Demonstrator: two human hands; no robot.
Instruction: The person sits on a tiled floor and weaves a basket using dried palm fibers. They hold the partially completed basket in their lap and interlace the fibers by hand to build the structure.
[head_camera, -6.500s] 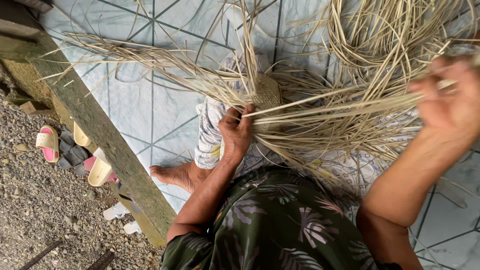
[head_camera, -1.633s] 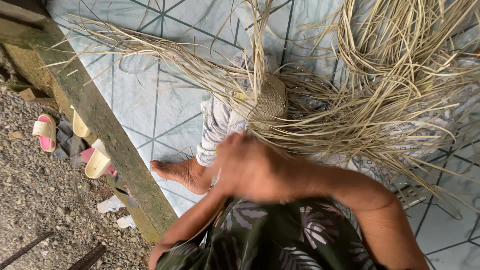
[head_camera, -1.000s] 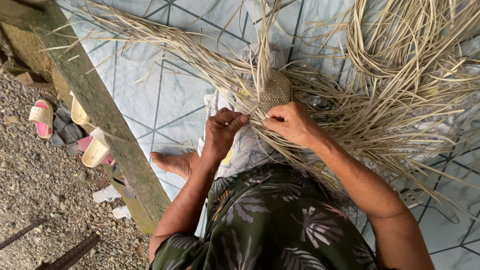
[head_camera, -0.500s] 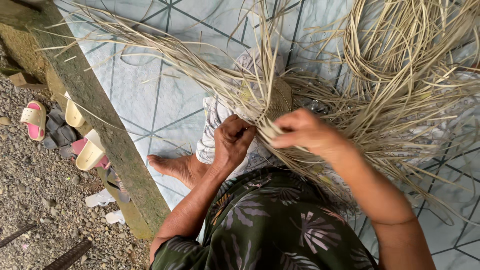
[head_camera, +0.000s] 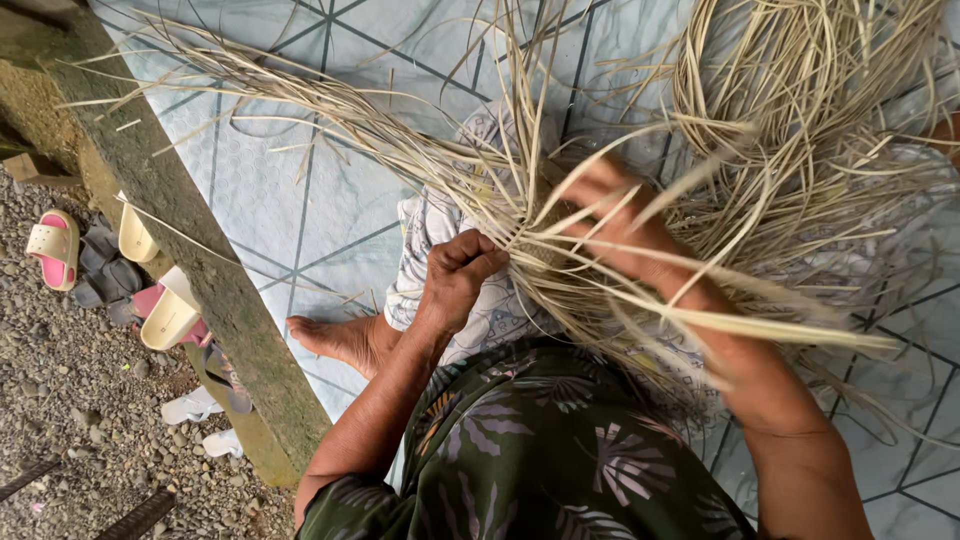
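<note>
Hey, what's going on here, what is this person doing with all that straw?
A person sits on a pale tiled floor, working long dry straw strips over their lap. The left hand is closed on the strips where they cross at the woven centre; the right hand reaches in among them, blurred. Sandals lie on the gravel beyond the concrete edge.

Straw strands (head_camera: 560, 215) fan out across lap, crossing over right hand (head_camera: 610, 215); little clear path there. Left hand (head_camera: 455, 280) clenched at bundle edge, open tile floor (head_camera: 290, 200) just left of it. Loose straw heap (head_camera: 810, 110) fills upper right. Bare foot (head_camera: 345, 340) near concrete ledge (head_camera: 200, 270) narrows lower-left gap. Sandals (head_camera: 55, 245) beyond ledge on gravel. Right fingers blurred, probably under strands.
</note>
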